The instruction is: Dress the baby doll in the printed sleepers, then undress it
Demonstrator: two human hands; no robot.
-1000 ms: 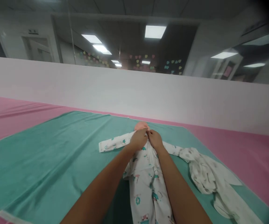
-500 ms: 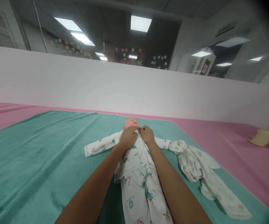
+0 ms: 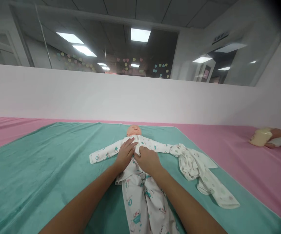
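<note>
Now both hands sit lower than they did half a second ago: they were up at the doll's neck, and I see them over its chest, with more of the collar clear. My left hand [image 3: 126, 152] lies flat on the top [image 3: 132, 169], fingers stretched and slightly apart. My right hand [image 3: 149, 160] is curled in beside it, fingertips at the front edge; I can't tell whether they pinch the cloth.

The doll [image 3: 134, 130] lies on its back on the green blanket [image 3: 45, 169], head at the far end. Its white top and trousers [image 3: 130, 195] carry a small teal and pink print, and both sleeves spread outward.

On the right, one sleeve's end meets a crumpled heap of white clothes [image 3: 193, 165]. Beyond the blanket is a pink sheet [image 3: 228, 136], with something cream and brown [image 3: 261, 137] on it that I can't make out. My hands hide much of the top's front, and the right forearm crosses the trousers' edge.
</note>
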